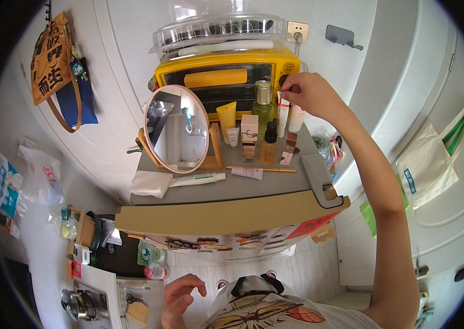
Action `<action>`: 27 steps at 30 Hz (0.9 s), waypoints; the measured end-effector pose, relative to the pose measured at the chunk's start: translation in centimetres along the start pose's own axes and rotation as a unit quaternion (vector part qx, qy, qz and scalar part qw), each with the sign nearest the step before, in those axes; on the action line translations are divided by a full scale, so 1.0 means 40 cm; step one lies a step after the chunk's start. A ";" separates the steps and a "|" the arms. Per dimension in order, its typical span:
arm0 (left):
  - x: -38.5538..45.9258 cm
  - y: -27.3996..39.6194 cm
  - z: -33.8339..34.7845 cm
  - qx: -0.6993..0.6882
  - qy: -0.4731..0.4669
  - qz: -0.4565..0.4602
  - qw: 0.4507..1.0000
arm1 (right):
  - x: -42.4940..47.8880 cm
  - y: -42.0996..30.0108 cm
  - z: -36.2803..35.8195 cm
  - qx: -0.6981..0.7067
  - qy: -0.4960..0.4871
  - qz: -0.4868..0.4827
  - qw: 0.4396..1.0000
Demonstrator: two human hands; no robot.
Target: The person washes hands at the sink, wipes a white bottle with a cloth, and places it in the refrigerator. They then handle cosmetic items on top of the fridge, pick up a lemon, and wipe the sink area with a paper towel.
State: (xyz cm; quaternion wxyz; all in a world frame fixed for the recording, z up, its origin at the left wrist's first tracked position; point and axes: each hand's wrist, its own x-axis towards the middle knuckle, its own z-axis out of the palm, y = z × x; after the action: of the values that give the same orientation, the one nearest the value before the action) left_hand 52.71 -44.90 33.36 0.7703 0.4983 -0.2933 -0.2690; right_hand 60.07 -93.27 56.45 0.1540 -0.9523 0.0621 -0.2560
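Observation:
My right hand [308, 94] reaches over the tabletop, thumb and fingertips pinched at the top end of a slim white and red tube [282, 117], which stands upright. Close to it are a pinkish-white tube [296, 118], a green bottle with a silver cap [263, 103] and a small patterned box [289, 148]. Farther left stand an amber dropper bottle [269, 150], a pale pink box [249, 125], a yellow tube [227, 117] and a small white tube [233, 136]. My left hand [180, 298] is low, near my body, holding nothing, its fingers loosely bent.
A round mirror [176, 129] on a wooden stand is at left. Behind the bottles sits a yellow toaster oven [223, 57]. Along the front lie white tissues [151, 184], a white-green tube [198, 179], a lilac tube [247, 172] and a thin gold stick [279, 169].

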 end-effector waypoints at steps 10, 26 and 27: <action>-0.002 0.010 -0.002 -0.011 -0.013 -0.013 1.000 | 0.003 0.003 -0.020 -0.013 -0.021 0.006 1.000; -0.009 0.012 0.001 -0.021 -0.040 -0.025 0.999 | 0.056 -0.107 -0.038 0.015 -0.024 -0.058 0.998; -0.005 0.011 0.003 -0.025 -0.047 -0.026 0.998 | 0.062 -0.111 -0.031 0.007 -0.046 -0.069 0.997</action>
State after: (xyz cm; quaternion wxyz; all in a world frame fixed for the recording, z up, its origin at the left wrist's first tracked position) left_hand 52.54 -44.67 33.77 0.7609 0.4730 -0.3089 -0.3192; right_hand 61.75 -89.90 60.06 0.1450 -0.9640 -0.0123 -0.2225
